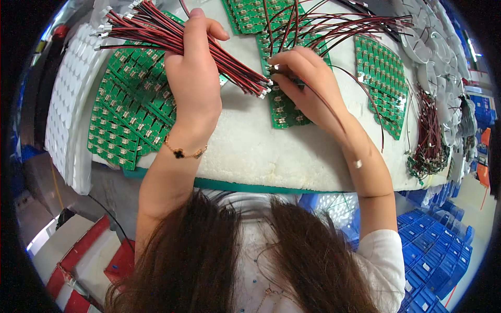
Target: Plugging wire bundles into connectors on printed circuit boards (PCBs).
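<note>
My left hand [195,86] is closed round a thick bundle of red-and-black wire leads [235,70] with small white plugs at both ends. The bundle slants down to the right, its near plugs close to my right fingertips. My right hand [310,86] pinches the end of a single two-wire lead [319,96] over a green circuit board panel [284,109]; the plug itself is mostly hidden by the fingers. That lead trails back across the hand toward the wrist. Several leads [297,23] rise from the same panel's far part and spread out to the right.
More green board panels [120,117] overlap at the left, and another [383,78] lies at the right. Beyond it sits a heap of wired boards [429,138]. White sheets of round pieces [73,99] stand along the left edge. Blue bins [433,261] are below right.
</note>
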A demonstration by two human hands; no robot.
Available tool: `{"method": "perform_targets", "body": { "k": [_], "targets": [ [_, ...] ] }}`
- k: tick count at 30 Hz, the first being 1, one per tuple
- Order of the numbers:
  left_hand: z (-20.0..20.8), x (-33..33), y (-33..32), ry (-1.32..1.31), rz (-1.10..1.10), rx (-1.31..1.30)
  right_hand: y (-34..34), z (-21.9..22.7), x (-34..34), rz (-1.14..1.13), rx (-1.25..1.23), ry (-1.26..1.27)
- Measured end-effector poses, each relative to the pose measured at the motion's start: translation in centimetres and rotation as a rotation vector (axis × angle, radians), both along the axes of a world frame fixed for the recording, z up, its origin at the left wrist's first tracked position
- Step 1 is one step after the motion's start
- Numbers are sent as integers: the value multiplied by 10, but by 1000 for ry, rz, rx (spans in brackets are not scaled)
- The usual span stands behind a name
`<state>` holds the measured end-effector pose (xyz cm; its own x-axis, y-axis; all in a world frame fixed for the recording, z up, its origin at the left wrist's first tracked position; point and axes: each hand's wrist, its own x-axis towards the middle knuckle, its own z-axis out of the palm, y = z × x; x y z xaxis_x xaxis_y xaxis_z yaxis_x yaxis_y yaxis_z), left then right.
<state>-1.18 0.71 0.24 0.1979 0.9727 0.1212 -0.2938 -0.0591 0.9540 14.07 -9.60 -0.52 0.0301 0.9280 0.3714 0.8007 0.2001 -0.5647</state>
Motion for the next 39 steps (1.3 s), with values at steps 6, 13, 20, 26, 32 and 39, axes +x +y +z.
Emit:
{"method": "perform_targets", "body": {
  "k": [6,13,20,26,32,39],
  "targets": [
    [-3,4,0,-3,3,16,6,11,-3,-29,-375,843],
    [-5,6,3,-24,4,21,2,5,-3,181,-401,895],
    [-1,5,0,8,-46,-7,-3,25,-6,75,-509,894],
    [-4,11,2,129,-155,24,-9,38,12,452,-660,1601],
    [1,10,1,111,-150,56,-21,53,41,546,-300,1217],
    [-1,10,2,65,-175,48,-9,28,34,65,-187,327]
  ]
}}
